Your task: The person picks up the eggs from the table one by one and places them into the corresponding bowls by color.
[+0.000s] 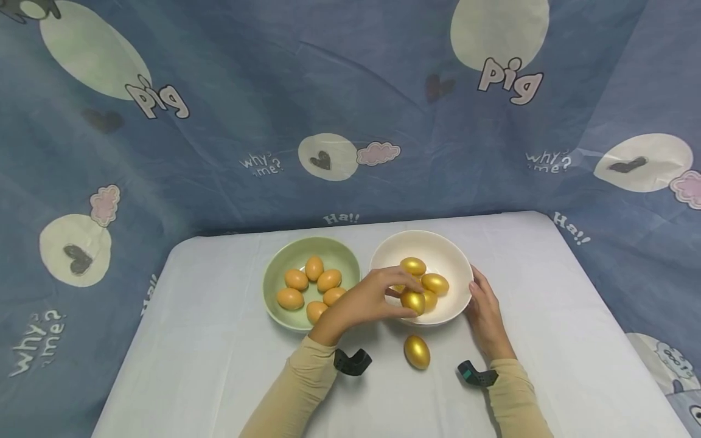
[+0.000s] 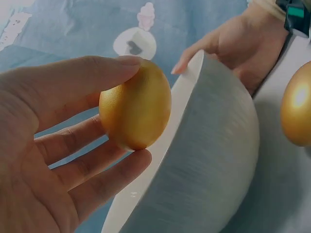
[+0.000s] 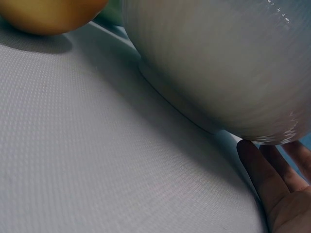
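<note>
A golden egg (image 1: pixel 413 302) is pinched between the thumb and fingertips of my left hand (image 1: pixel 372 298), over the near part of the white bowl (image 1: pixel 438 250). Several golden eggs (image 1: pixel 435 284) lie inside that bowl, some partly hidden by the hand. My right hand (image 1: pixel 486 316) grips the bowl's right side. Its thumb is at the rim (image 2: pixel 197 63), and its fingers (image 3: pixel 260 170) touch the outer wall from below. Another golden egg (image 1: pixel 417 352) lies on the table in front of the bowl.
Left of the white bowl stands a green bowl (image 1: pixel 271 267) with several orange-yellow eggs (image 1: pixel 296 279). Both bowls are on a white-covered table (image 1: pixel 219 340). Behind it hangs a blue printed cloth (image 1: pixel 350 91). Each wrist wears a black device (image 1: pixel 353 362).
</note>
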Tool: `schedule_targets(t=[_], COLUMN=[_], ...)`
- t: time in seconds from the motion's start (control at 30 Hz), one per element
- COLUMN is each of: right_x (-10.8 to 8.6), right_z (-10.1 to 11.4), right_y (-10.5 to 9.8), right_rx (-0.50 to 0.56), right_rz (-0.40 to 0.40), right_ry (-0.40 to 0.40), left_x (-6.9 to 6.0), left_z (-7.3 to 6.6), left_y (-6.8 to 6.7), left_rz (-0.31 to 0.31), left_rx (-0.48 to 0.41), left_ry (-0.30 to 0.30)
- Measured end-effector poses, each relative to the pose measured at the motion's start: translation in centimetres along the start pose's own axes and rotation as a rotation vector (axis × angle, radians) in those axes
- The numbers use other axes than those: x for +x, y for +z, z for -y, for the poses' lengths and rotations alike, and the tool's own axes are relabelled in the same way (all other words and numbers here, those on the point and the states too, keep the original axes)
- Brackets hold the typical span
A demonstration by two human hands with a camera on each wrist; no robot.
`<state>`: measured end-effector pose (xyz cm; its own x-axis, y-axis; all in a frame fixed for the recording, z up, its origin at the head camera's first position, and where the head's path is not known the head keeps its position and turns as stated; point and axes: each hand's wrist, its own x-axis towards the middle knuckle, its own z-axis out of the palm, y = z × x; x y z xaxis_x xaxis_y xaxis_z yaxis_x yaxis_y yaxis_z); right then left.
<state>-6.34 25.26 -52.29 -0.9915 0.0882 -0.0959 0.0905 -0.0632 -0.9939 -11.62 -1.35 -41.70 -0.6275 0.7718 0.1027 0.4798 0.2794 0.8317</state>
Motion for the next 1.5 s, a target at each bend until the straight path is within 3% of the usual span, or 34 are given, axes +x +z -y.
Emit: schedule_targets(t=[0.23, 0.43, 0.73, 1.17, 1.5], right_x=[0.1, 0.3, 0.3, 0.3, 0.2], right_z=[0.0, 0.2, 0.1, 0.0, 0.0], right_y=[0.1, 0.0, -0.1, -0.3, -0.1], right_rx=[-0.005, -0.011, 0.006, 0.018, 0.018], right_rz=[0.001, 0.003, 0.011, 0.011, 0.008], right_ry=[-0.001, -0.005, 0.002, -0.013, -0.008], left_x=[1.9, 3.2, 5.5, 9.5, 11.5], left_z=[0.6, 1.0, 1.3, 1.5, 2.2], left_y=[-0.3, -0.4, -0.6, -1.0, -0.4], left_rz=[-0.022, -0.021, 0.023, 0.109, 0.175], left_rx=[0.063, 0.083, 0.159, 0.280, 0.323], left_ry=[0.054, 0.059, -0.005, -0.045, -0.065])
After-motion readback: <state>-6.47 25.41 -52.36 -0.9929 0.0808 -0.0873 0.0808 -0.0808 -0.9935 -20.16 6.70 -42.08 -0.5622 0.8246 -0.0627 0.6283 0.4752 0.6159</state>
